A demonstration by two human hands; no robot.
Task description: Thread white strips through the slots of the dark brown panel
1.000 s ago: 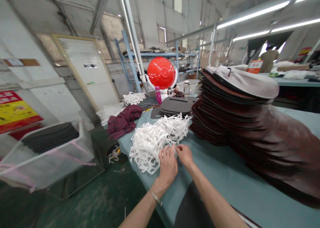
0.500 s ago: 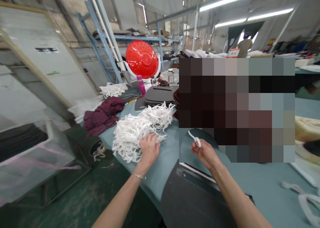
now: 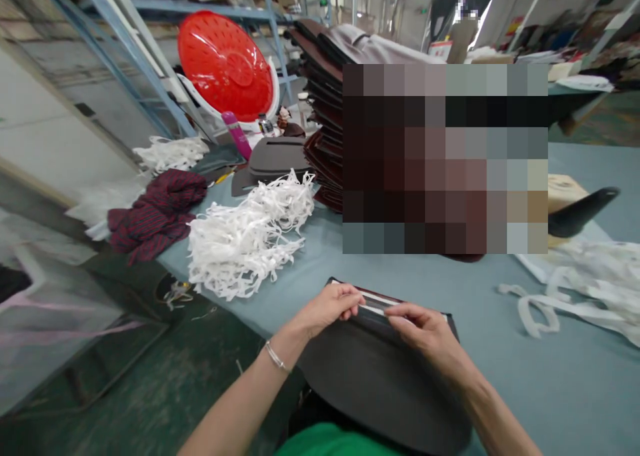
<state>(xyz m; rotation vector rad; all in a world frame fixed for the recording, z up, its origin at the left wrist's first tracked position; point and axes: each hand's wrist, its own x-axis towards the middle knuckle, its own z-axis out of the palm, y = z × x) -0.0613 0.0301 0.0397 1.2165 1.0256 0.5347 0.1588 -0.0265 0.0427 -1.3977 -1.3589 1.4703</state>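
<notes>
Both hands are grasping, fingertips bent in: the left hand (image 3: 333, 305) and the right hand (image 3: 425, 329) appear to pinch a narrow white strip (image 3: 373, 309) that spans the short gap between them. It lies over the straight far edge of a dark grey curved panel (image 3: 380, 383), which sits at the near edge of the blue-green table (image 3: 560, 389), its rounded end reaching past that edge toward the wearer. Whether the strip touches the panel all along cannot be told, as the fingers cover part of it.

A tangled heap of white strips (image 3: 245, 243) lies along the table's left edge, with a red-and-navy patterned cloth (image 3: 157, 213) hanging over that edge beyond it. Farther back rises a stack of dark brown panels (image 3: 320, 103), mostly hidden by a pixelated block.

As a judgement, uneven tension between the two pinches could twist the strip or set it crooked, and the panel, overhanging the table, could slip if leaned on or pulled. The tall stack might slide if knocked.

No writing is legible: the red-and-white box (image 3: 439, 51) at the back is too blurred, and the magenta bottle (image 3: 237, 135) shows no readable brand
</notes>
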